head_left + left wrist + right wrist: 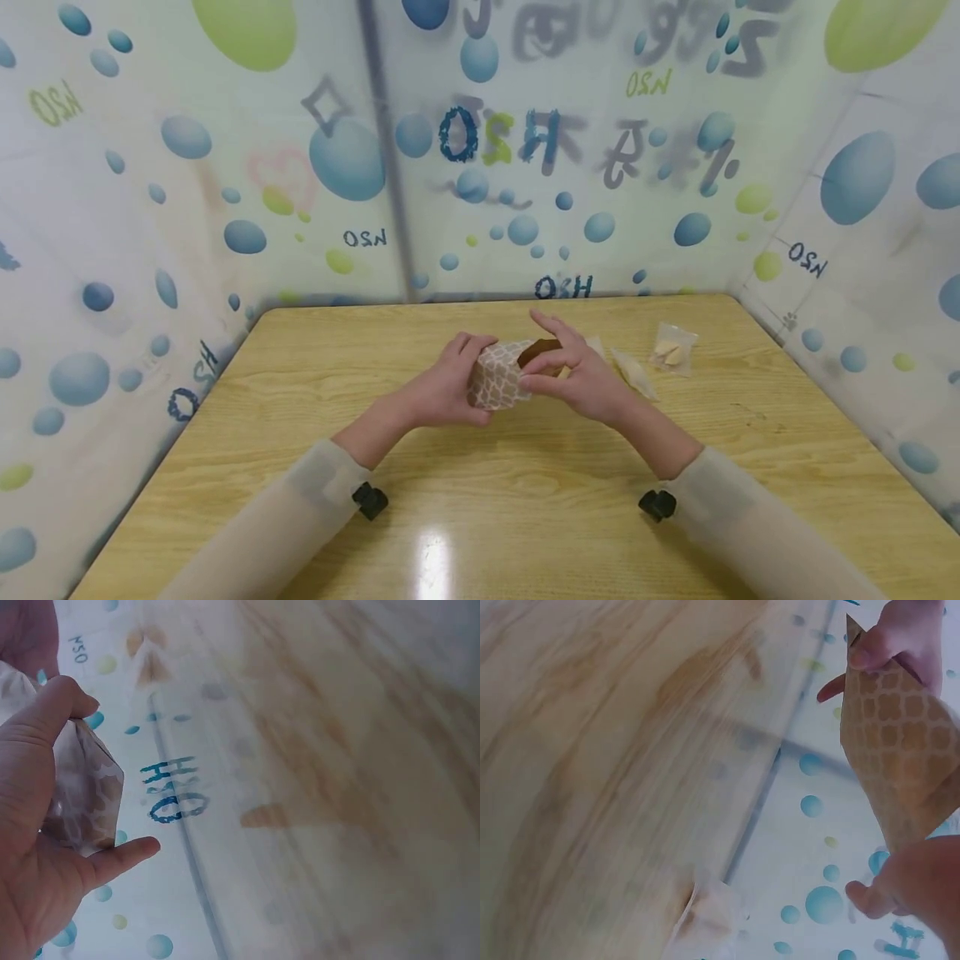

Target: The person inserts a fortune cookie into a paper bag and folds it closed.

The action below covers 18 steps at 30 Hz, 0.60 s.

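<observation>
1. At the far left, the worktop [247, 467] is bordered by a patterned sheet [135, 275], which is printed with blue and green dots and letters.
2. The left forearm is covered by a pale sleeve [277, 517]; near its cuff a small black camera [371, 501] is worn.
3. The paper bag [498, 379] is gripped from its left side by the left hand [448, 387], with the thumb set low and the fingers curled over the upper edge.
4. The bag, marked with a brown and white lattice, is held between the two hands near the middle of the worktop; its mouth is turned to the right and its plain brown inside is shown.
5. The rim of the mouth is pinched by the right hand [581, 379], with one finger raised clear.
6. Just beyond that hand, a pale packet [636, 375] is seen lying on the worktop.
7. Farther right, tan pieces [669, 353] are enclosed in a clear packet [681, 335].
</observation>
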Each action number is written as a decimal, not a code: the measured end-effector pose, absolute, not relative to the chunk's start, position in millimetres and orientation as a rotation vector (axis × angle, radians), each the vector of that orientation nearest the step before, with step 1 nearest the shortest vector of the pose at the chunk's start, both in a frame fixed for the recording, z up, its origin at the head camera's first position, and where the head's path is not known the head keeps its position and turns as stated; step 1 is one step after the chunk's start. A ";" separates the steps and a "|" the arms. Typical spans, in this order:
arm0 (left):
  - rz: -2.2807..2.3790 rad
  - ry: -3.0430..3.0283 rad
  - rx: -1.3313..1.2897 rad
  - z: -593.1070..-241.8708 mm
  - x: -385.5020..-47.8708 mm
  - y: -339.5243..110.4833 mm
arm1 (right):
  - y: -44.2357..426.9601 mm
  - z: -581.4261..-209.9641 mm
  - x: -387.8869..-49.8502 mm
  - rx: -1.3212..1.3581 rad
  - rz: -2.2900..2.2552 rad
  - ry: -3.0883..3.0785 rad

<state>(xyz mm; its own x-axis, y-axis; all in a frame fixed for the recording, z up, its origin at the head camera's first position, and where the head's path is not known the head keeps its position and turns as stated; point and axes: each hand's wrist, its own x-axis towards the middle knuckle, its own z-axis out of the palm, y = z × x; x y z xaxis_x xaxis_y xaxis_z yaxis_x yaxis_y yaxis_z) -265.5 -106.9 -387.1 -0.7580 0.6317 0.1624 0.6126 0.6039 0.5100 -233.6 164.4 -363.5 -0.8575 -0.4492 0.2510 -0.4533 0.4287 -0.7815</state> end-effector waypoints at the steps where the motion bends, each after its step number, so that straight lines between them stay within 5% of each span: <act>1: 0.872 2.789 1.065 -386.7 -265.6 -107.2 | 164.8 -363.9 -233.4 0.821 1.454 -2.649; 18: 0.966 2.850 1.011 -386.0 -268.1 -115.9 | 164.7 -369.8 -228.6 0.781 1.354 -2.562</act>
